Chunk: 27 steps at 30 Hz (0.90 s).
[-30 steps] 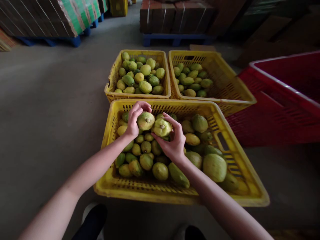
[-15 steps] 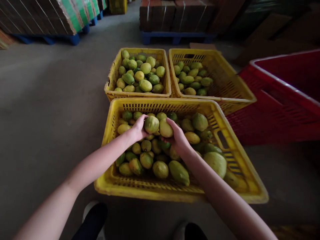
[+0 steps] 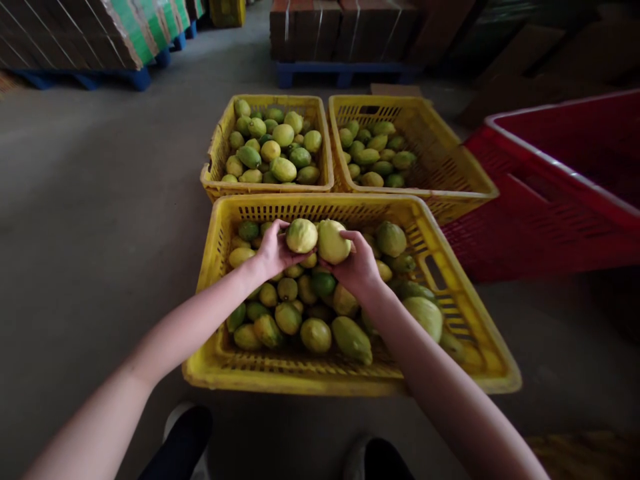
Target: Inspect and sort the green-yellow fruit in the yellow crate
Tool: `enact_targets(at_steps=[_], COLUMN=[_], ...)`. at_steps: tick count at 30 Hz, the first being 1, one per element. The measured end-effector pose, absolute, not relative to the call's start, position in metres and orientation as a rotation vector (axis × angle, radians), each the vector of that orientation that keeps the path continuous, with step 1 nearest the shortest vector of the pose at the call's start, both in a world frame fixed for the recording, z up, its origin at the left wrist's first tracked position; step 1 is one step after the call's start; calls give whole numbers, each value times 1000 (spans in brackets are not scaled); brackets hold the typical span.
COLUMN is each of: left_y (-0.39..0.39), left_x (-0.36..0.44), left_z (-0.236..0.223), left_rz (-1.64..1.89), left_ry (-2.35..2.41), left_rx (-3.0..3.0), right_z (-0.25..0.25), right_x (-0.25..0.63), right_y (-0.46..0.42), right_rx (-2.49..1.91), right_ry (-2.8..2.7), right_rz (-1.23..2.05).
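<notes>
We hold a pale green-yellow lemon (image 3: 301, 235) in our left hand (image 3: 274, 252) and a second, smoother-looking lemon (image 3: 333, 241) in our right hand (image 3: 363, 267), the two side by side above the back half of the near yellow crate (image 3: 300, 384). Both hands are closed around their fruit: the left cups its lemon from the side and below, and the right lays its thumb over the upper side of the other, its fingers tucked underneath. Our bare forearms run inward from the two lower corners, the right one crossing over the crate's front rim. Below our hands lie many loose lemons (image 3: 315, 335), from deep green to yellow, some round, some long and pointed, with a large blocky fruit (image 3: 423, 317) near the right side. The crate is scuffed plastic, its walls cut with rows of slots and a handle hole. Just behind it stand a well-filled yellow crate (image 3: 267, 188) and another yellow crate (image 3: 440, 163) with fruit gathered at its left end. To the right is a red slotted crate (image 3: 520, 213) with a pale rim. Farther back on the smooth grey floor (image 3: 100, 193), strapped cartons (image 3: 313, 30) sit on a blue pallet (image 3: 345, 72).
</notes>
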<state>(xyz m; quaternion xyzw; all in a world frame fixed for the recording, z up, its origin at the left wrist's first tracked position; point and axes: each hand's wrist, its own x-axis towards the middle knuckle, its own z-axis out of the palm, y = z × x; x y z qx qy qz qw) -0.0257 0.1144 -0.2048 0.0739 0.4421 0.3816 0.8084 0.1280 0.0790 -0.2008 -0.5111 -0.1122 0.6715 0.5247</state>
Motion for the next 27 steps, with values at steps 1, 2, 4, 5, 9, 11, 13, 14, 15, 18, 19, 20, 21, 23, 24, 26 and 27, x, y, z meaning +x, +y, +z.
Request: enact_targets(at_steps=[1, 2, 4, 5, 9, 11, 13, 14, 15, 18, 19, 20, 21, 23, 24, 26, 27], left_y=[114, 114, 115, 116, 116, 115, 113, 112, 112, 111, 112, 112, 112, 112, 111, 109, 108], left_x=[-27, -27, -29, -30, -29, -27, -26, -26, -26, -29, -30, -31, -32, -33, -32, -31, -30], left_z=[-202, -199, -197, -196, -200, -202, -202, -202, -201, -198, -198, -197, -197, -196, -196, -195, -195], left_rz=[842, 868, 920, 944, 986, 998, 1023, 1038, 1053, 1083, 1095, 1108, 1120, 1154, 1169, 1188, 1191], left_ry=[918, 899, 878, 864, 812, 821, 841, 843, 838, 782, 759, 739, 719, 676, 653, 621, 615], left_rx=[132, 116, 110, 117, 163, 176, 168, 157, 137, 39, 2, -31, -54, -69, -64, -46, -36], right_z=[-201, -202, -203, -205, -216, -221, -224, -225, -224, -220, -219, -217, -216, -214, -214, -215, -216], right_x=[129, 131, 133, 133, 134, 134, 135, 136, 137, 141, 142, 143, 143, 142, 141, 139, 137], right_y=[79, 79, 79, 79, 80, 81, 80, 79, 78, 76, 76, 76, 75, 75, 75, 74, 74], right_rx=[-1174, -1131, -1081, -1073, -1034, -972, -887, -841, -798, -704, -688, -682, -682, -692, -695, -692, -686], right_ry=[-287, -307, -335, -339, -353, -377, -406, -420, -432, -406, -362, -307, -249, -151, -120, -96, -98], right_rz=[1618, 1629, 1656, 1663, 1695, 1730, 1769, 1791, 1815, 1860, 1852, 1831, 1801, 1748, 1732, 1722, 1723])
